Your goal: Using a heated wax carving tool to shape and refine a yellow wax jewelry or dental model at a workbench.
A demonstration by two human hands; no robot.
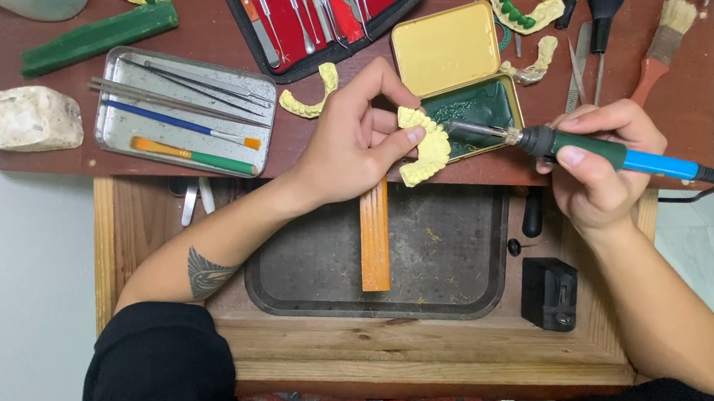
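Left hand (355, 142) grip clamped on yellow tooth mould (426, 146), right hand (598, 165) on heated tool (595, 152); best braced near the counter's (214, 41) front edge, tip touching lightly

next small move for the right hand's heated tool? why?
Probably bring the tool tip a touch left onto the yellow dental cast. The left hand pinches the cast beside the open tin of green wax, and the right hand aims the tip just short of it.
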